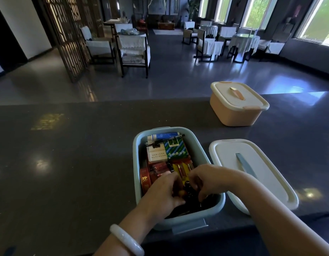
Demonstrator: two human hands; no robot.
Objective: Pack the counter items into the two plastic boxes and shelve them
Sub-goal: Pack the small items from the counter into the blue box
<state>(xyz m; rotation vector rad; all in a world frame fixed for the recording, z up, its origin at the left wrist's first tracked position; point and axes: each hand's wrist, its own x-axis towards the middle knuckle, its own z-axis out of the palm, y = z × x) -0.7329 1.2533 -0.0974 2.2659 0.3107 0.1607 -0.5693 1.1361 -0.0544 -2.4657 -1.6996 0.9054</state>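
Both hands, left (163,189) and right (206,180), were curled round small dark items at the near end of the blue box (218,202) on the worktop (67,163). Its lid (256,174) lay just right; the peach box (237,115), lidded, sat beyond. Overfilled packs could block the lid.

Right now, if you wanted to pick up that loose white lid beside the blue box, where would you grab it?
Probably by the blue handle strip along the middle of the white lid, pinched from above: the lid lies flat on the counter, handle up, clear of the blue box.
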